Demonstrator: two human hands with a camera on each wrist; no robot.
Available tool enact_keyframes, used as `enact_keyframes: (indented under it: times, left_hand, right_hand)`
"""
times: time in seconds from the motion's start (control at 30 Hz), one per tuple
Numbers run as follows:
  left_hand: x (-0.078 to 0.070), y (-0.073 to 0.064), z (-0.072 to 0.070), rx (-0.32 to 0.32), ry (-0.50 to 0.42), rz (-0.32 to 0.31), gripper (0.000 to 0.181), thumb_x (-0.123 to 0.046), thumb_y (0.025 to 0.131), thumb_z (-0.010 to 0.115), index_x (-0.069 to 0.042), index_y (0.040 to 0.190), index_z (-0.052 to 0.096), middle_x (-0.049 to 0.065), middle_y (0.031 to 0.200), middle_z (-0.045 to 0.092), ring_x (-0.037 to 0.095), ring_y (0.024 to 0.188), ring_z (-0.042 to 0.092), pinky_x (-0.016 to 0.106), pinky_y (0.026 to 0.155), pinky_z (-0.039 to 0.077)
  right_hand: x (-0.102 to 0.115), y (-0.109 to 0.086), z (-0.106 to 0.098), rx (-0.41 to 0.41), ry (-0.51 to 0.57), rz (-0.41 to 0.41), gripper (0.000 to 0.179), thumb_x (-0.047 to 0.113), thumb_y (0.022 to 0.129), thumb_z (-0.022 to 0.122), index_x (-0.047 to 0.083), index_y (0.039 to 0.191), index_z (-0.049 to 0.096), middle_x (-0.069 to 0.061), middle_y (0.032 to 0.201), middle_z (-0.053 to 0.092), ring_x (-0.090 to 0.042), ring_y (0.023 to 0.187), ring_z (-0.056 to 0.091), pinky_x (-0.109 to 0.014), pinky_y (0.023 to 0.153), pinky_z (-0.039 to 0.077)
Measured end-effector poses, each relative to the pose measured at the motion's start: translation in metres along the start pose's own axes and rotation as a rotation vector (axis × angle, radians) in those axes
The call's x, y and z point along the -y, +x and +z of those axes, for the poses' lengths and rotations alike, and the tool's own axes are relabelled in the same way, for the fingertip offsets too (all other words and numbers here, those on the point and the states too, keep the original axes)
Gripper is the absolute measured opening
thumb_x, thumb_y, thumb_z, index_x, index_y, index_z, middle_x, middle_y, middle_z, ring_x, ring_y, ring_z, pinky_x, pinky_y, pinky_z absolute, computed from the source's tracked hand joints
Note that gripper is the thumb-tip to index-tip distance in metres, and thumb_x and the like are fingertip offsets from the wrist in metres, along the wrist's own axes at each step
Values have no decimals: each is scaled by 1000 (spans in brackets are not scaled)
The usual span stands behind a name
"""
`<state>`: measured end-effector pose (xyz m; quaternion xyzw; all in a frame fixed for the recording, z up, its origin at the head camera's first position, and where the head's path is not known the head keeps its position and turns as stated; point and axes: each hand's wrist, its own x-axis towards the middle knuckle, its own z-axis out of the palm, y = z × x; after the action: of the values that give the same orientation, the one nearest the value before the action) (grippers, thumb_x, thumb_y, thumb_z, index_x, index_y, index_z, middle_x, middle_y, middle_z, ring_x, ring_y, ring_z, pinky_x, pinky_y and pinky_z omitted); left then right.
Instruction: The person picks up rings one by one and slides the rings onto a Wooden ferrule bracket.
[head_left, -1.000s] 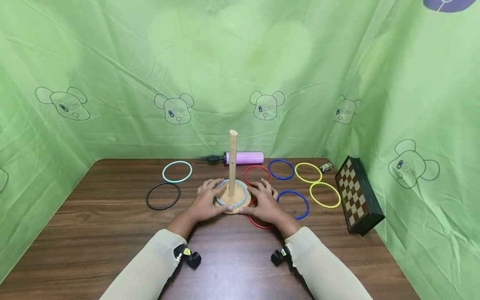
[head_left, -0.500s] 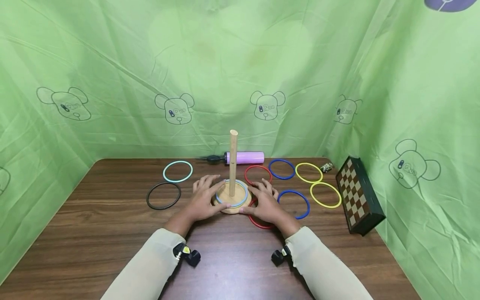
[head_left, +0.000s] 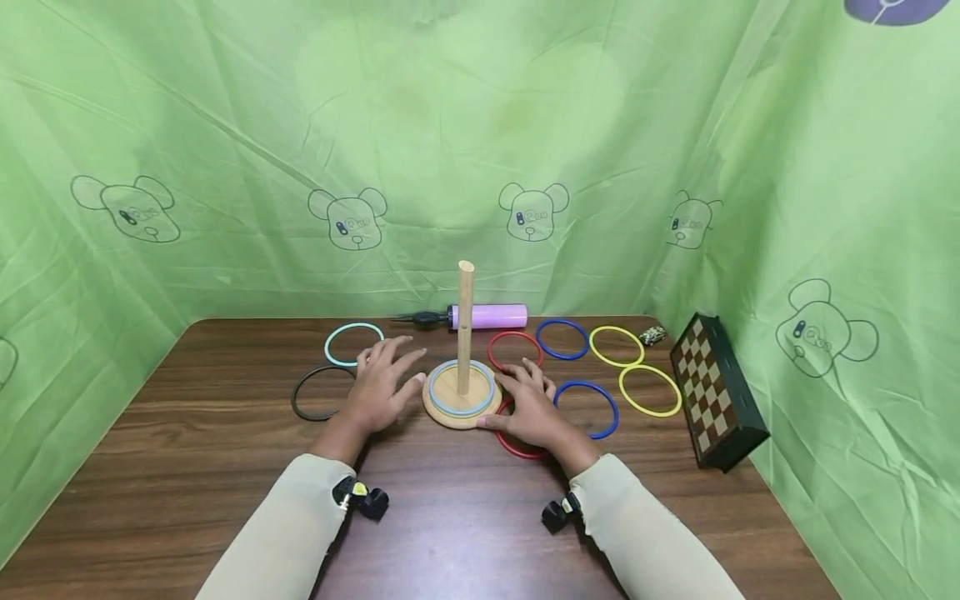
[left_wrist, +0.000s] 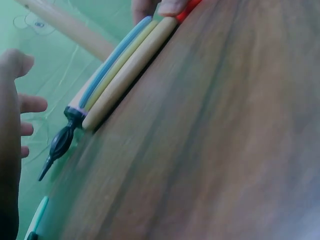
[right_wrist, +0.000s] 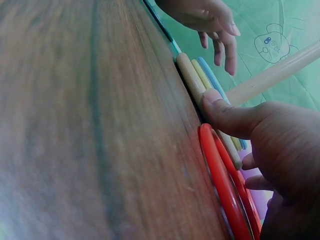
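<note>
A wooden ring-toss stand, with an upright peg point(head_left: 466, 325) on a round base point(left_wrist: 132, 72), stands at the middle of the table. A light blue ring point(left_wrist: 112, 62) lies over a yellow ring point(left_wrist: 120, 65) on the base, both around the peg. My right hand point(head_left: 532, 408) holds the base's right side, thumb point(right_wrist: 217, 102) on the near rim and fingers around the far side. Left of the stand, my left hand point(head_left: 372, 397) is apart from it, fingers spread and holding nothing. It overlaps the turquoise ring point(head_left: 327, 345) and black ring point(head_left: 294, 396) in the head view.
Red rings point(right_wrist: 220, 175) lie partly under and beside my right hand. Farther right are blue rings point(head_left: 617, 412) and yellow rings point(head_left: 680, 400). A purple hand pump point(head_left: 491, 316) lies behind the stand. A checkered board box point(head_left: 708, 383) stands at the right edge, near a small patterned object point(head_left: 653, 335).
My left hand has let go of the rings and base and moved left, away from the stand. My right hand has stayed on the base, and the rings lie around the peg as before.
</note>
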<state>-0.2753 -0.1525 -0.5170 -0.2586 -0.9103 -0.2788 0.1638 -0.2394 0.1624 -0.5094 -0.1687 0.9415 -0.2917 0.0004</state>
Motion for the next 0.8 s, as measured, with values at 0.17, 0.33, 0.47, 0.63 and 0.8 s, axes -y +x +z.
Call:
enact_keyframes:
  times: [0.17,0.33,0.47,0.63,0.8]
  left_hand:
    - [11,0,-5,-25,150,-191,63,-53,109,56,-13,158,58,24,167,42,50,155,35,75,121,21]
    - [24,6,-10,-8,276,-399,78,-62,105,59,-8,161,49,31,169,31,57,156,27,82,120,17]
    - [35,7,-16,1,300,-547,87,-66,102,61,-5,162,44,35,172,23,62,157,20,87,120,10]
    - [42,8,-20,45,302,-646,98,-73,101,57,-2,166,36,42,174,13,66,159,15,90,121,4]
    - [46,7,-18,85,281,-705,102,-74,101,55,-2,169,31,46,173,8,68,160,9,90,121,-1]
  right_hand:
    - [1,2,3,7,5,-17,92,50,85,93,7,158,58,-17,169,45,-50,167,11,-79,124,10]
    - [1,0,-1,-4,1,9,91,53,85,93,9,158,59,-14,170,45,-48,169,10,-76,127,8]
    - [1,0,-3,9,10,11,92,56,86,91,10,159,58,-14,171,43,-47,169,8,-75,127,7]
    - [1,-1,-3,10,12,21,93,57,86,91,10,159,57,-14,172,42,-46,169,8,-75,127,7]
    - [0,-1,-3,17,11,23,93,56,86,91,10,160,57,-16,173,41,-46,170,7,-76,127,6]
